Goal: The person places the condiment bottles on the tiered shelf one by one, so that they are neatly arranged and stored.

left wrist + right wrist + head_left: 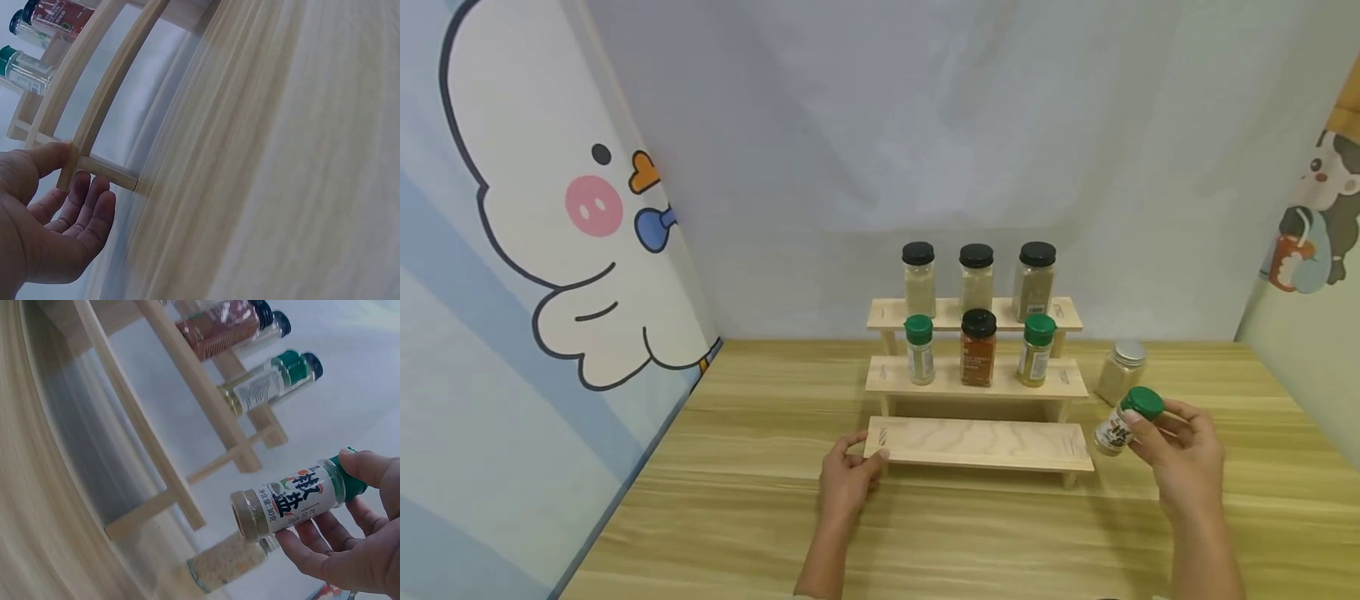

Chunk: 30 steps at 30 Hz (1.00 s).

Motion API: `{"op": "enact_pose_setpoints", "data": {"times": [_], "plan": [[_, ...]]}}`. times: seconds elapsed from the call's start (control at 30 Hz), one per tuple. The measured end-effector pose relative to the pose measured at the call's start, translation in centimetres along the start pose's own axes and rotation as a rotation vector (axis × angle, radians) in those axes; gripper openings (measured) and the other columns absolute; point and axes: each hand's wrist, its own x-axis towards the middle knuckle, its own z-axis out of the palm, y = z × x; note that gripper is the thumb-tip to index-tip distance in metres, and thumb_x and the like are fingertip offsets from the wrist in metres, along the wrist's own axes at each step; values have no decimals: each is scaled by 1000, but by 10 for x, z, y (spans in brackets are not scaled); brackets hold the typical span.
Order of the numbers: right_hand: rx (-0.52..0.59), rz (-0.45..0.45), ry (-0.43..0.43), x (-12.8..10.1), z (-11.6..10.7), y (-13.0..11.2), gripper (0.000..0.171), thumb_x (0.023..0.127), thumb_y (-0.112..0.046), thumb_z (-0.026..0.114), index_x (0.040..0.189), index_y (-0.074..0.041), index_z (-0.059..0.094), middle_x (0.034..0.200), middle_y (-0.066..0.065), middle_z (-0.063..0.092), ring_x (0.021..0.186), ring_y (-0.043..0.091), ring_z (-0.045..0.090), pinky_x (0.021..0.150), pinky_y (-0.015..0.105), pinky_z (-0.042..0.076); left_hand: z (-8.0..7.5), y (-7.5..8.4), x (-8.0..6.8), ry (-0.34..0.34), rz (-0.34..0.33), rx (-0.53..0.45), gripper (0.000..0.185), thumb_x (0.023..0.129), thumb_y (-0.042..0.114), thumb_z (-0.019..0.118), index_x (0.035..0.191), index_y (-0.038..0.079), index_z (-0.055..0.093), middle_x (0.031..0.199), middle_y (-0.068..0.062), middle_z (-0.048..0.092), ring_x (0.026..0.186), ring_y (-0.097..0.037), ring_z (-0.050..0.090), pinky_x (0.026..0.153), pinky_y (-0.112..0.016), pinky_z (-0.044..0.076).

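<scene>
A three-tier wooden spice rack [977, 443] stands on the table. My left hand [848, 472] rests at the left end of its bare lowest shelf, thumb on the shelf corner [70, 164], fingers [87, 206] relaxed beside it. My right hand [1180, 454] holds a green-capped spice jar [1126, 421] by its cap, tilted and lifted, just right of the rack; its label [299, 497] shows in the right wrist view. The middle shelf carries three jars [978, 348], the top shelf three black-capped jars [976, 279].
A silver-capped jar [1120, 372] stands on the wooden table [737, 500] right of the rack, behind the held jar. Cartoon-printed panels wall in the left and right sides; a white backdrop stands behind the rack.
</scene>
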Motion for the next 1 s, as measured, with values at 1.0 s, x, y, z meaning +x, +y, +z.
{"op": "enact_pose_setpoints", "data": {"times": [1.0], "plan": [[-231,-145,-318,-32,99,21,43,85,-13,69,122,-1,52,104,12,57,94,12,54,77,22,47,0,0,-1,10,-14,-15,48,79,11,74,121,-1,56,68,-9,61,60,-25,61,57,-34,50]]}}
